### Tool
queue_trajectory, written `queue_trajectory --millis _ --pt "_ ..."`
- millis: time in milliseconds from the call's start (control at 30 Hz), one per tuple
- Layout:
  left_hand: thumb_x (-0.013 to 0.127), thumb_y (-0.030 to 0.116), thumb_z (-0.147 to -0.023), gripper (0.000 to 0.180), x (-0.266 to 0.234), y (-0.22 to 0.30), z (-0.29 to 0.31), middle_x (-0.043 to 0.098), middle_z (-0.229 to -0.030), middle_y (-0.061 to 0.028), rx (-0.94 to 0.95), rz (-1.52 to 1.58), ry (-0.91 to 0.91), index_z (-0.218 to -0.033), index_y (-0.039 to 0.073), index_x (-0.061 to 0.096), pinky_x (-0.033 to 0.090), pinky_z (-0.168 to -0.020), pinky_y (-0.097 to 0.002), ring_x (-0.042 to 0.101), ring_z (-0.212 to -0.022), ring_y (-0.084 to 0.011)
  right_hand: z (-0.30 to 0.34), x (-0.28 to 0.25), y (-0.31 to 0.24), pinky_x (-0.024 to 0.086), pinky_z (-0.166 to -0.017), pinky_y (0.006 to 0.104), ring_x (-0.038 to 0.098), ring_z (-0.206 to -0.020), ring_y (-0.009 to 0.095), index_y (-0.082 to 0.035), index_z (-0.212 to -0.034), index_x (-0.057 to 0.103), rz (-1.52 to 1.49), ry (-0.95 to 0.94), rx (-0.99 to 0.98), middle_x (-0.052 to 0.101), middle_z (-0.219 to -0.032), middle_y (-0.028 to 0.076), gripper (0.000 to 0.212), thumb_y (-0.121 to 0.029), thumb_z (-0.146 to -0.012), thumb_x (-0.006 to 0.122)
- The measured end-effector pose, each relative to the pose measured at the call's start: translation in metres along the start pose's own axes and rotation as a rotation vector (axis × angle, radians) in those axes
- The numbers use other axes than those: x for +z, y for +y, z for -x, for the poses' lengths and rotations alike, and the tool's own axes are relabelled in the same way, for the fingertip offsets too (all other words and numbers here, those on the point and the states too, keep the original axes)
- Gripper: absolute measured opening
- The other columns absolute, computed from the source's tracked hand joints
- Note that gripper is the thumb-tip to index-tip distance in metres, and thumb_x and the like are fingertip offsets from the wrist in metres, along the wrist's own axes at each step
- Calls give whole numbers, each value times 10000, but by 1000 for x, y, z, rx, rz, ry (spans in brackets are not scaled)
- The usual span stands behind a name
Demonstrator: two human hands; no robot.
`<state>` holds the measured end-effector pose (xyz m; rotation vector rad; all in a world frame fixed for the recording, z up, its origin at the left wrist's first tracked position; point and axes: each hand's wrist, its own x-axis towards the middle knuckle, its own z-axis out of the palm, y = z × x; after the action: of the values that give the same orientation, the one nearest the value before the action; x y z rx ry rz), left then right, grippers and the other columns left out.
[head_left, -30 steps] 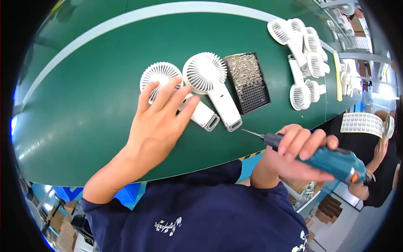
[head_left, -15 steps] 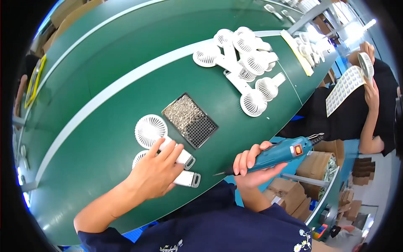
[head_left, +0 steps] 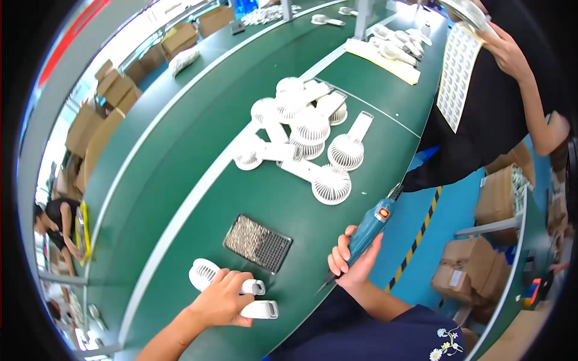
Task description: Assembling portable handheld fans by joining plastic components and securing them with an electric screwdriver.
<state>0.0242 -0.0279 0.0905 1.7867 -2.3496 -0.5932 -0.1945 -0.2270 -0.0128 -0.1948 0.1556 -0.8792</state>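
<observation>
My left hand is closed around a white handheld fan, its fingers over the middle and the handle end poking out to the right. Just below that, the handle of a second white fan shows; the rest of it is hidden under my hand. In my right hand is a teal electric screwdriver, gripped with its thin bit slanting down to the left at the table's near edge. A black perforated tray, partly covered with small screws, lies beyond my left hand.
A heap of white fans lies on the green table beyond the tray. More fans rest near a pale yellow strip. At right a co-worker's hand holds a sticker sheet. Cardboard boxes stand beside the table.
The view has swung, showing more of the table's far end. The fan under my left hand has tipped, its head now seen more edge-on. The screwdriver stays in my right hand, pointing more steeply down.
</observation>
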Motion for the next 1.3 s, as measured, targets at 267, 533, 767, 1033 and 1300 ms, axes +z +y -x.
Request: queue_trajectory --millis 267,533,767,1033,1300 --pt "768 424 -559 593 -128 -41 -205 495 -1264 -229 309 -384 154 -995 42 644 391 -956 -506 514 -1129 -349 -6 -8 -1 357 -372 300 396 -385 132 -95 -1082 535 -132 143 38 454 -618 30 715 -746 -920 287" --pt "754 417 -550 497 -166 -112 -496 552 -1118 -176 569 -481 266 -885 52 717 372 -937 -422 537 -1049 -294 9 -5 14 356 -392 340 427 -410 171 -111 -1107 549 -160 205 -17 460 -618 48 814 -832 -849 270" --pt "737 438 -613 450 -116 -115 -586 589 -1108 -72 553 -607 192 -944 134 756 372 -953 -423 535 -1105 -236 12 -12 10 372 -409 351 437 -429 193 -109 -1108 526 -81 214 -25 489 -623 69 834 -852 -834 263" --pt "743 470 -667 564 -95 -202 -523 552 -1240 -124 83 -539 -45 -1172 224 690 315 -1088 -519 472 -1260 -290 5 -1 35 372 -359 351 421 -380 189 -107 -1123 536 -9 266 143 474 -589 63 822 -831 -860 247" --pt "758 462 -725 501 -99 -124 -359 640 -1138 -117 519 45 736 -1085 120 691 460 -903 -476 560 -1116 -332 -12 -7 22 368 -312 268 393 -377 125 -54 -1166 487 148 190 38 476 -629 38 698 -687 -960 276"
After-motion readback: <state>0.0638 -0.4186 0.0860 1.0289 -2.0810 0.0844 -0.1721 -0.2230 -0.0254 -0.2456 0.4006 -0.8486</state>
